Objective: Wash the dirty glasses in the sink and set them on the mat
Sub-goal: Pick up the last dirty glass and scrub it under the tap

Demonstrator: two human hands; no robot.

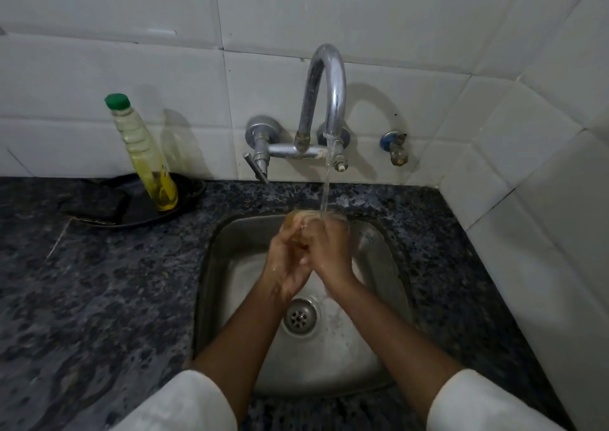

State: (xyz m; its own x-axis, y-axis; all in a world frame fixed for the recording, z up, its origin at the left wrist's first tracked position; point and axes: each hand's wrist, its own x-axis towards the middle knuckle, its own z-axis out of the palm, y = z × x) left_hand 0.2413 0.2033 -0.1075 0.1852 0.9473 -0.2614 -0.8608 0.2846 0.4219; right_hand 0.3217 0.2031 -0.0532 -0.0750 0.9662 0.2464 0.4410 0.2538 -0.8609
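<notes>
Far left on the bench [99, 298], well apart from the work, I see a soap bottle [145, 153] with a green cap leaning in a dark tray [184, 196], and a dark pad [95, 205] lies on that same tray; I see no mat anywhere in view, so I cannot say which side the glass must travel to. Moving right, the sink [392, 266] sits under the tap [326, 101], whose stream [324, 193] runs straight down onto the glass [301, 221]. My left hand [286, 262] and right hand [329, 252] meet over the middle of the basin, above the drain [300, 315], both curled round the lower part of the glass, so each grip is closed on it and neither is free. The glass lies just beyond the fingers, away from me and towards the wall, its rim end sticking out past the knuckles into the water. Its long axis seems to run from my palms towards the tap, tilted rather than upright, though blur and wet keep me from being sure. Both hands are equally near, touching each other at the thumbs. I judge this is the rinse step, and the coming move turns on which hand lets go first; with the tray on the left, the left hand is nearer to that side.
</notes>
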